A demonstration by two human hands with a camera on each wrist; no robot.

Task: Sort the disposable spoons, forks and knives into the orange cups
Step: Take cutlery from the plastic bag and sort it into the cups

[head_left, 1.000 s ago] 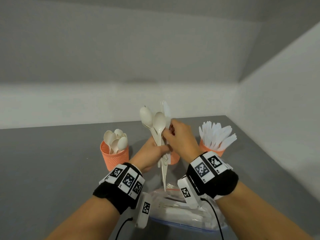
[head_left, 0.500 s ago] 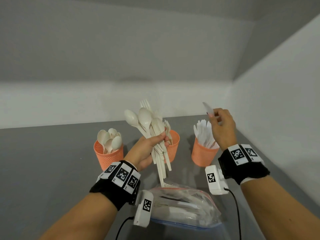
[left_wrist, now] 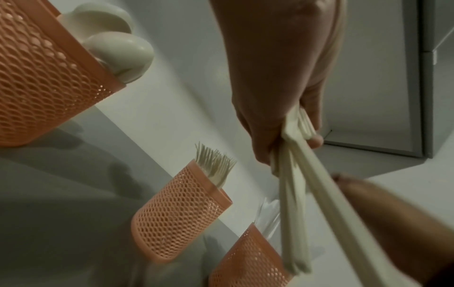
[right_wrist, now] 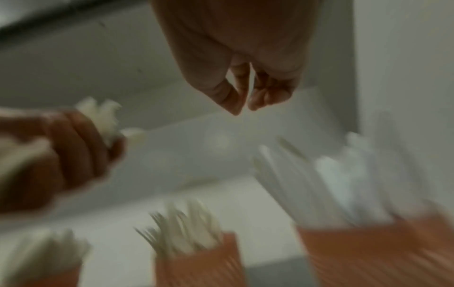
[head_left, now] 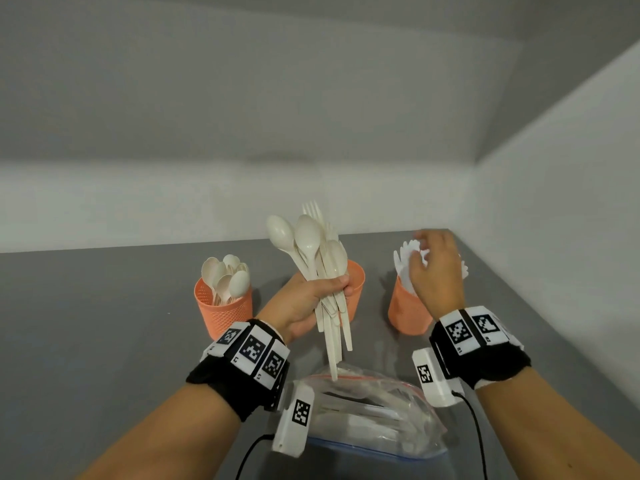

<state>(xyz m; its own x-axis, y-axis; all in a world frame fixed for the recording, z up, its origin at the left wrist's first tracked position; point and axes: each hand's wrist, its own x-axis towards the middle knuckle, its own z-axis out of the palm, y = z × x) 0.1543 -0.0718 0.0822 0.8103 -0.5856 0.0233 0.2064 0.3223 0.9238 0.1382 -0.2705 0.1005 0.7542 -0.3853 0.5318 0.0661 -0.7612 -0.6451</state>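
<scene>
My left hand (head_left: 322, 289) grips a bundle of cream spoons and forks (head_left: 311, 244) by the handles, heads up, above a zip bag; the left wrist view shows the handles (left_wrist: 294, 194) fanning out below the fist (left_wrist: 290, 136). Three orange mesh cups stand in a row: the spoon cup (head_left: 225, 313) on the left, the fork cup (head_left: 356, 282) partly behind the bundle, and the knife cup (head_left: 408, 313) on the right. My right hand (head_left: 429, 261) hovers just over the white knives (head_left: 407, 258), fingers loosely curled. In the blurred right wrist view it (right_wrist: 242, 108) holds nothing.
A clear zip bag (head_left: 363, 410) with more white cutlery lies on the grey table (head_left: 104, 341) near me, between my wrists. White walls close the table at the back and on the right, close behind the knife cup.
My right hand pulled a knife out of the bundle, carried it right to the knife cup, and now hovers empty over it. The left hand stayed put with the bundle.
</scene>
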